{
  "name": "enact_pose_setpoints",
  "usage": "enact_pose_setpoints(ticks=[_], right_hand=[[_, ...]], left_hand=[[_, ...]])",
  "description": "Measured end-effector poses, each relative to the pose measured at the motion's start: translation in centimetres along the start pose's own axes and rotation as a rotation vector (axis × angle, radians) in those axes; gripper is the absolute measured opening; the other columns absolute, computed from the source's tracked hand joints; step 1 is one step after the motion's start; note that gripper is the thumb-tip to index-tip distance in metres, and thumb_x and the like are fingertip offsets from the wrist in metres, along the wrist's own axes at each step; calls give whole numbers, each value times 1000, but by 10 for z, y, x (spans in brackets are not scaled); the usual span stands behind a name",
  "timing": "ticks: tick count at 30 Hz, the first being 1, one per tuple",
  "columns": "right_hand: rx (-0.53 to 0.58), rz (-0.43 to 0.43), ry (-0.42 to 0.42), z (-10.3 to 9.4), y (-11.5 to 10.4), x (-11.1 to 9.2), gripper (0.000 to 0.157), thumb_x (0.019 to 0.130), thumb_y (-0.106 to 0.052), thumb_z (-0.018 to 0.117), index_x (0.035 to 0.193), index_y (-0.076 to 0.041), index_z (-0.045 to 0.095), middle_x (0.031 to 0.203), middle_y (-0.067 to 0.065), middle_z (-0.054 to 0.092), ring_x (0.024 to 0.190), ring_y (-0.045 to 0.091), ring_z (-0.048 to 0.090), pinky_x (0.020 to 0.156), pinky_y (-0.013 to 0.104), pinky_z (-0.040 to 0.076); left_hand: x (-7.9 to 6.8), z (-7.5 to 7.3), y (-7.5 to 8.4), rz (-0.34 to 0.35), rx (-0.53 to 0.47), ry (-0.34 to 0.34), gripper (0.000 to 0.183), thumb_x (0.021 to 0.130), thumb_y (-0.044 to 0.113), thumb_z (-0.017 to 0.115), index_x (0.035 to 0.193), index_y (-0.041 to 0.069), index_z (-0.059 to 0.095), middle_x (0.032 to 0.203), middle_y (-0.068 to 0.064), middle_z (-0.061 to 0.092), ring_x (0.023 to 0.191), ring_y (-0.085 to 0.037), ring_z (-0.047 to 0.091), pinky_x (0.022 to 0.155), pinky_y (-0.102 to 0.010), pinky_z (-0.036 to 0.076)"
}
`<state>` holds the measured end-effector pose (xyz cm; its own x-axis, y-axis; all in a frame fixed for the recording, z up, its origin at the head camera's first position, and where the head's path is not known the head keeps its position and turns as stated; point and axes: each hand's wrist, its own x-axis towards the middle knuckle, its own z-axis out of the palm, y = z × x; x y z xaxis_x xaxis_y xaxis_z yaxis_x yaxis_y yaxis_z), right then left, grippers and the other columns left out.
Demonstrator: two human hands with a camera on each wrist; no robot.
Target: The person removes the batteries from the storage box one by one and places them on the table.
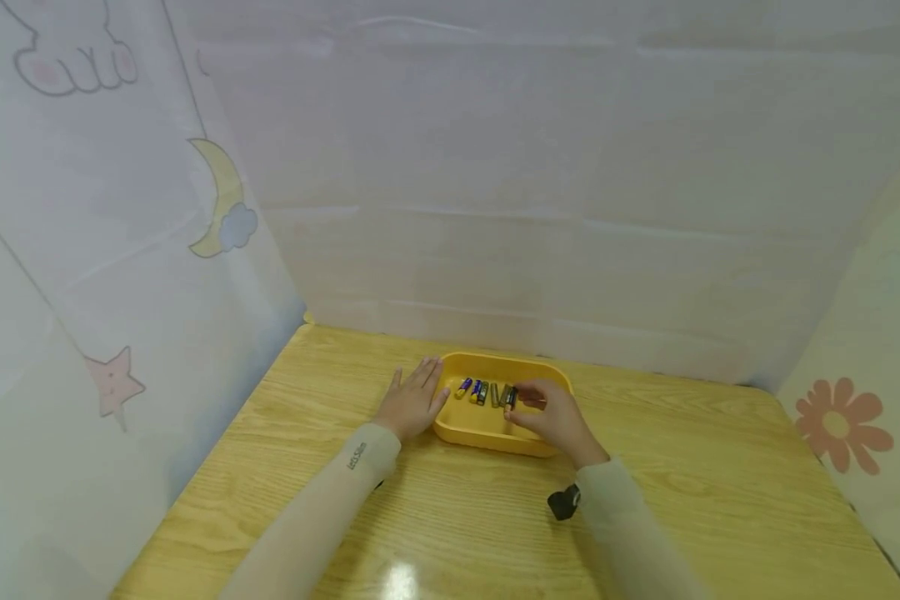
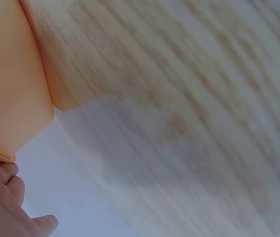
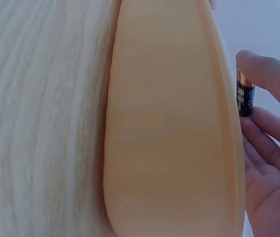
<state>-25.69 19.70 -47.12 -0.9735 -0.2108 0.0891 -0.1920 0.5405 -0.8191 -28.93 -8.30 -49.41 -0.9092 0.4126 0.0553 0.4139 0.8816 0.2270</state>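
Observation:
A black battery with a copper-coloured end (image 3: 245,94) is pinched lengthwise between the thumb and a finger of my right hand (image 1: 557,418), over the right part of a yellow plastic tray (image 1: 487,438). My left hand (image 1: 408,407) rests with straightened fingers on the tray's left rim; in the left wrist view its fingertips lie right at the rim's edge. Inside, left of the held battery, several more batteries lie in a row: a purple and yellow battery (image 1: 462,387) farthest left, a blue and yellow battery (image 1: 476,392), then darker and gold-toned ones such as a dull gold battery (image 1: 495,394).
The tray stands on a light wood-grain table (image 1: 450,508), near its back edge. A pale sheet (image 1: 495,167) hangs behind it, with cartoon-printed sheets (image 1: 120,275) on both sides. A small black device (image 1: 564,502) is worn at the right wrist.

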Motion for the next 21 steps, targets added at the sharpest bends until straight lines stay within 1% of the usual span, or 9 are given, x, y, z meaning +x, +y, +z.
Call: enact_pose_setpoints(ticks=[6,12,16,21], right_hand=[[104,-7,33,5,0,-8,62,86,-20,84,138,2,58,132,18,61,123,37,59,102,40,53],[225,10,50,8,0,-18,61,84,-17,85,137,0,59,132,17,61,121,34,61,98,29,54],[259,13,57,10,-4,-25,63,84,-17,85,138,0,58,133,15,61,122,32,60,97,25,54],[285,3,83,13,-9,-31,62,83,-16,86,137,-1,59,134,15,62,121,32,61,98,25,53]], left_hand=[[1,2,-2,5,4,7,65,111,46,27,163,11,12,170,-6,14,156,-20,9,124,-59,9],[2,3,-1,11,3,13,66,110,47,27,164,11,13,170,-5,13,156,-20,9,124,-58,9],[3,4,-2,19,7,14,66,110,46,28,163,9,14,169,-7,14,156,-21,10,124,-58,11],[3,5,-5,27,8,23,65,111,45,28,163,8,14,169,-9,16,156,-22,11,124,-58,12]])
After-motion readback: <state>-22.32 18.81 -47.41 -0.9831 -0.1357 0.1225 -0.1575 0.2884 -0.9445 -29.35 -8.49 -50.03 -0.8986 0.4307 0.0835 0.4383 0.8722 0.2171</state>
